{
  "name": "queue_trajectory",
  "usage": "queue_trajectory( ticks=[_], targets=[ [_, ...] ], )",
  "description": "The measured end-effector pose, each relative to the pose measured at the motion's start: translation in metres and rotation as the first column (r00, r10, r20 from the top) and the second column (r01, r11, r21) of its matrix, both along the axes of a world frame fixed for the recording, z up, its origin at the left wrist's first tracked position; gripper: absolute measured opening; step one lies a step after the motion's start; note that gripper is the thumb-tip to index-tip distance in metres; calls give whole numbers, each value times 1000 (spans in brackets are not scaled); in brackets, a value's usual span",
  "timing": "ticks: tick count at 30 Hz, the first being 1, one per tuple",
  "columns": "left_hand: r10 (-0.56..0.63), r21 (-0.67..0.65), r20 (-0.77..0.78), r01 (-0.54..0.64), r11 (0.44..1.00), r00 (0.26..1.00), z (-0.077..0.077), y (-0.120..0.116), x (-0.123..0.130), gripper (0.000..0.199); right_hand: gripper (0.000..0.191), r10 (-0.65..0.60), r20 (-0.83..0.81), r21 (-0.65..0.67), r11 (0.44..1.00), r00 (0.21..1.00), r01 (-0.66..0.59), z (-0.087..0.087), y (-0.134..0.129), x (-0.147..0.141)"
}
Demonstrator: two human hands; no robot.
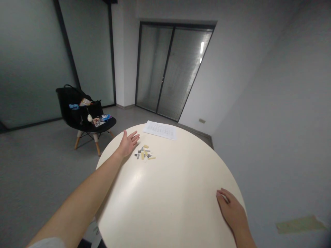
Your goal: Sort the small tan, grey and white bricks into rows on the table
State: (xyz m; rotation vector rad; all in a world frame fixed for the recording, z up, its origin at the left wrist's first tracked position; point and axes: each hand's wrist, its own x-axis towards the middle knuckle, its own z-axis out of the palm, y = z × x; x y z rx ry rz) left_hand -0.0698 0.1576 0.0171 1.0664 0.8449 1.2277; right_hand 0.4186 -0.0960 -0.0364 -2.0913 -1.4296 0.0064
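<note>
My left hand (128, 143) is stretched out over the far left part of the white round table, palm turned up and inward, fingers spread, nothing in it. Just to its right lies a loose pile of small toy building bricks (142, 155) in yellow, light grey and dark grey; the hand is beside the pile, apart from it. At the right edge of the table rests my right hand (231, 208), loosely curled, thumb against the index finger. No object shows in it, and its other fingertips are partly hidden.
A printed paper sheet (160, 130) lies at the far edge of the table (165, 196), behind the bricks. To the left stands a black chair (67, 109) with a bag and packets on it. A wall (274, 137) rises close on the right; glass doors (170, 69) are at the back.
</note>
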Motion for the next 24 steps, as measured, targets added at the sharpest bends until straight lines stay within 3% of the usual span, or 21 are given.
queue_trajectory(
  ticks=[5,10,18,24],
  targets=[
    [38,-124,228,-10,992,973,-16,18,9,93,53,-47,-9,-1,999,999,47,2,1,-3],
    [6,-141,394,54,989,919,-20,33,5,92,55,-71,-29,-17,997,997,70,3,3,-5],
    [-50,-184,332,117,976,942,-13,33,16,88,55,-109,-93,-38,994,990,106,8,4,-9],
    [-66,-137,297,111,984,953,-6,18,-6,86,60,-119,-113,-79,991,986,110,10,3,-11]
  ],
)
